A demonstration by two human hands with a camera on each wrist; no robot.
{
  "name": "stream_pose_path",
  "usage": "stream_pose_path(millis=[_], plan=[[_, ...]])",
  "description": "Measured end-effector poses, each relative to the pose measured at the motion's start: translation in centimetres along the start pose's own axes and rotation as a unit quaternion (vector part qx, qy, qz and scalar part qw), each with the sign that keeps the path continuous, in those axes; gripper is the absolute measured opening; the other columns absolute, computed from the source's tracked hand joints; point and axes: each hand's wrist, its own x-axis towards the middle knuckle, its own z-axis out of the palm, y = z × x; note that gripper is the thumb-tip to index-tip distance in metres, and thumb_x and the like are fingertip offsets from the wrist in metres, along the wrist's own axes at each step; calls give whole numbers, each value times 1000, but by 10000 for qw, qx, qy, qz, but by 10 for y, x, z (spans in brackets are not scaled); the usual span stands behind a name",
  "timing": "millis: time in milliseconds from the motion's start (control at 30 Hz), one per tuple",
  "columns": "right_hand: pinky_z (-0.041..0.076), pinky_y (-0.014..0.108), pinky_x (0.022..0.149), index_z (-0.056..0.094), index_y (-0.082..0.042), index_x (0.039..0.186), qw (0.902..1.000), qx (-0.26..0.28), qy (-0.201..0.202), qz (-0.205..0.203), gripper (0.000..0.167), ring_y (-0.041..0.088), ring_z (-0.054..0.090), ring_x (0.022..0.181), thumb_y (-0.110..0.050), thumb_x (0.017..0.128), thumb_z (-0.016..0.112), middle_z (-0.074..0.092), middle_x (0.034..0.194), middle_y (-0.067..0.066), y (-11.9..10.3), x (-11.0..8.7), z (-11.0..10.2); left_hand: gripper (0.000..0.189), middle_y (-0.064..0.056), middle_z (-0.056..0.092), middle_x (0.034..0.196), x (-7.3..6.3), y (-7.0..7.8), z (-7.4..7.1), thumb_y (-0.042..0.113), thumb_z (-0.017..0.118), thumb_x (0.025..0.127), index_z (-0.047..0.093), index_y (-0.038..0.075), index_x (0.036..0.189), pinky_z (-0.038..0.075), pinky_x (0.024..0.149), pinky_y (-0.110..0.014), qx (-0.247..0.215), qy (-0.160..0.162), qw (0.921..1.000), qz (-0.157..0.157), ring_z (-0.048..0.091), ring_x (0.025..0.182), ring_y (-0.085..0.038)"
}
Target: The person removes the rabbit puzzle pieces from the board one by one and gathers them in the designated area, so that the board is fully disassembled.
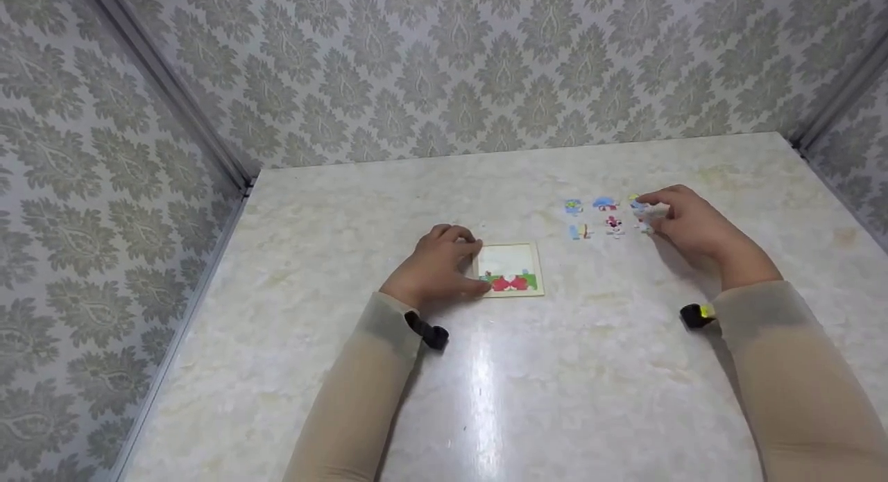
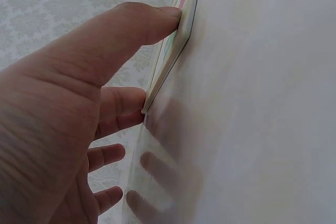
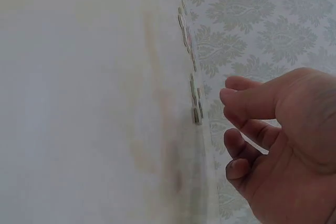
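In the head view, a square wooden puzzle tray point(image 1: 540, 270) lies on the table, its lower row filled with red and green pieces and its upper part bare and white. My left hand point(image 1: 444, 263) holds the tray's left side, thumb at the near corner and a finger at the far one. The left wrist view shows the thumb point(image 2: 152, 22) on the tray's rim point(image 2: 181, 38). My right hand point(image 1: 701, 229) hovers at the right end of several loose puzzle pieces point(image 1: 613, 224), thumb and forefinger apart. In the right wrist view its fingers point(image 3: 252, 106) hold nothing and partly overlap one another.
The loose pieces lie in two rows right of and beyond the tray, on a pale marbled table point(image 1: 590, 385). A patterned wall point(image 1: 472, 73) rises along the far edge, with another at the left. Black straps with small boxes point(image 1: 435, 337) sit on the wrists.
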Motion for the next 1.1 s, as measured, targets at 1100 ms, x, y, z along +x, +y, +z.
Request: stream_pose_path(millis=[1100], plan=[[54, 43, 96, 59, -10, 160, 9694, 2288, -222, -864, 45, 28, 62, 117, -13, 115, 63, 51, 166, 19, -158, -6, 95, 91, -2, 54, 161, 1, 1, 2, 56, 91, 87, 62, 17, 164, 29, 140, -52, -32, 69, 10000, -45, 34, 165, -32]])
